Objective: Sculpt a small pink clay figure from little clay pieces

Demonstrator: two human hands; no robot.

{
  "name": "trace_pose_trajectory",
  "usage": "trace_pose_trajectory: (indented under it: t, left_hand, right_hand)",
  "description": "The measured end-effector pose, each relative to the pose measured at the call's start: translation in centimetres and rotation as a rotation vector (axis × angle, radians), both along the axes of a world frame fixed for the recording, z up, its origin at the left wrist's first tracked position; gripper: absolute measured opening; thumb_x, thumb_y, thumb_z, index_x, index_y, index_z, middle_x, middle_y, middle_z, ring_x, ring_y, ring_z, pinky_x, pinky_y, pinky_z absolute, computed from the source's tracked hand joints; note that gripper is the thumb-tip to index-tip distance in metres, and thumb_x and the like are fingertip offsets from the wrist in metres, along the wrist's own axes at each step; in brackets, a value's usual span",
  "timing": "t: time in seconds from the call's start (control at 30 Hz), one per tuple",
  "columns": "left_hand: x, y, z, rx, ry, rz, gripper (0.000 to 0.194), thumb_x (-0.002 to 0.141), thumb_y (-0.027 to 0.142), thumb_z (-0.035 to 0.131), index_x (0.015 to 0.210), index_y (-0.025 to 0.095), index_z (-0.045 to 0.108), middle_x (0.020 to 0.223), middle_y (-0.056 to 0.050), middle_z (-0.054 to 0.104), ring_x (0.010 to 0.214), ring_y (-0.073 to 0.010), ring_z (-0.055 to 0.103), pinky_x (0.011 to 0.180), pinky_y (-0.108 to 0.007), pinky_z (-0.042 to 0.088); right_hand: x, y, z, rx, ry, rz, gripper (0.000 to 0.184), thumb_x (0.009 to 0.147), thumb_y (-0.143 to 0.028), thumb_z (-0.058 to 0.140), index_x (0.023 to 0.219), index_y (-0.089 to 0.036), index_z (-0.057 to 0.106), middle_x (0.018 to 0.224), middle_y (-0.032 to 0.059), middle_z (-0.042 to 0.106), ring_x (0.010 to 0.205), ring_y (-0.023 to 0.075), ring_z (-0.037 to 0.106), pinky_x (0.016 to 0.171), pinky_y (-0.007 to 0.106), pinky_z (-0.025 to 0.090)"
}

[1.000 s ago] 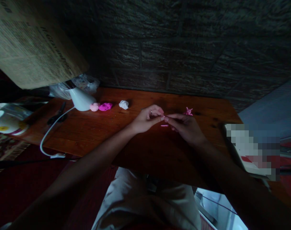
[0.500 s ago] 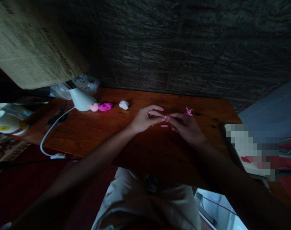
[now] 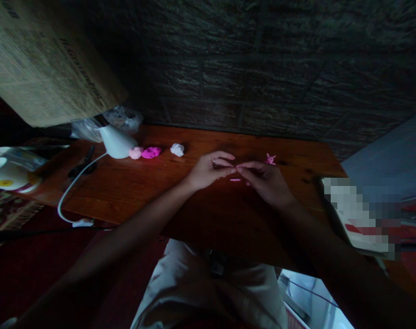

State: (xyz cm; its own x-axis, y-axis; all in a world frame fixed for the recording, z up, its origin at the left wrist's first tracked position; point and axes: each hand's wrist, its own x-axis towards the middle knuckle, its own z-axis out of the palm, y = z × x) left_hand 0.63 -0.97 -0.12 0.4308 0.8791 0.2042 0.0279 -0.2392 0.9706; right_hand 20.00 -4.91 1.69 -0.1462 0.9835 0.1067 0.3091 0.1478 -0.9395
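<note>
Over the wooden table, my left hand [image 3: 209,170] and my right hand [image 3: 264,183] meet fingertip to fingertip. Between them they pinch a small piece of pink modelling clay [image 3: 237,167], mostly covered by the fingers. Thumb and index finger of each hand are closed on it; the left hand's other fingers are partly stretched, with a ring on one. Just below lies a thin pink clay strip [image 3: 235,179]. Behind my right hand stands a small pink clay figure [image 3: 270,159] with thin points sticking up.
Left on the table [image 3: 132,192] are a light pink lump [image 3: 136,152], a bright magenta lump [image 3: 151,152] and a white lump [image 3: 177,149]. A white lamp base [image 3: 117,142] with its cable, dark scissors [image 3: 82,168] and a cup [image 3: 9,173] are further left. A stone-patterned wall closes the back.
My right fingers have shifted slightly over the pink clay, so less of it shows between the fingertips. My left hand stays almost in place.
</note>
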Motion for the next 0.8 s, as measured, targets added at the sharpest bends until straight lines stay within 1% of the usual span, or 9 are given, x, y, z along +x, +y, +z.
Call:
trace_pose_trajectory:
  t: [0.1,0.23,0.33,0.5,0.63,0.8]
  left_hand:
    - [0.06,0.11,-0.27,0.031,0.017,0.012,0.035,0.078,0.022,0.076,0.109,0.013,0.063,0.088,-0.006,0.078,0.075,-0.0126,0.072,0.072,-0.024,0.055]
    - [0.14,0.21,-0.53,0.115,0.072,0.028,0.031,0.080,0.024,0.074,0.107,0.013,0.063,0.086,-0.005,0.078,0.078,-0.0133,0.072,0.079,-0.027,0.056]
    - [0.12,0.17,-0.53,0.142,0.086,0.033,0.029,0.081,0.024,0.073,0.106,0.014,0.064,0.087,-0.005,0.078,0.078,-0.0134,0.072,0.079,-0.027,0.056]
    - [0.18,-0.01,-0.69,0.186,0.123,0.030,0.024,0.083,0.020,0.071,0.105,0.014,0.064,0.088,-0.005,0.077,0.080,-0.0136,0.072,0.080,-0.028,0.056]
    - [0.41,-0.33,-0.87,0.267,0.197,0.009,0.016,0.084,0.015,0.068,0.100,0.014,0.065,0.090,-0.005,0.076,0.080,-0.0130,0.071,0.076,-0.026,0.054]
    - [0.42,-0.68,-0.42,0.343,0.316,-0.027,0.014,0.086,0.016,0.068,0.100,0.015,0.066,0.092,-0.005,0.075,0.080,-0.0129,0.069,0.076,-0.026,0.052]
  right_hand:
    - [-0.03,-0.04,0.00,0.018,-0.032,-0.031,0.027,0.085,-0.044,0.067,0.092,-0.019,0.076,0.067,0.0015,0.068,0.057,0.0153,0.058,0.059,0.031,0.046]
    - [-0.10,-0.08,0.05,0.068,-0.046,-0.013,0.025,0.085,-0.043,0.066,0.088,-0.019,0.074,0.066,0.0007,0.067,0.054,0.0141,0.056,0.056,0.030,0.044]
    - [-0.10,-0.06,0.07,0.088,-0.037,0.013,0.024,0.085,-0.042,0.065,0.085,-0.019,0.073,0.064,-0.0003,0.065,0.054,0.0134,0.055,0.056,0.029,0.043]
    - [-0.13,-0.07,-0.07,0.087,-0.029,0.040,0.023,0.087,-0.041,0.064,0.084,-0.019,0.071,0.062,-0.0011,0.063,0.053,0.0136,0.056,0.056,0.029,0.042]
    - [-0.24,-0.13,-0.26,0.094,-0.003,0.031,0.021,0.086,-0.038,0.063,0.080,-0.019,0.069,0.058,-0.0018,0.062,0.053,0.0136,0.056,0.057,0.029,0.043]
    - [-0.32,-0.19,-0.37,0.129,0.064,0.078,0.023,0.088,-0.039,0.062,0.081,-0.020,0.071,0.060,-0.0014,0.065,0.055,0.0131,0.056,0.060,0.029,0.044]
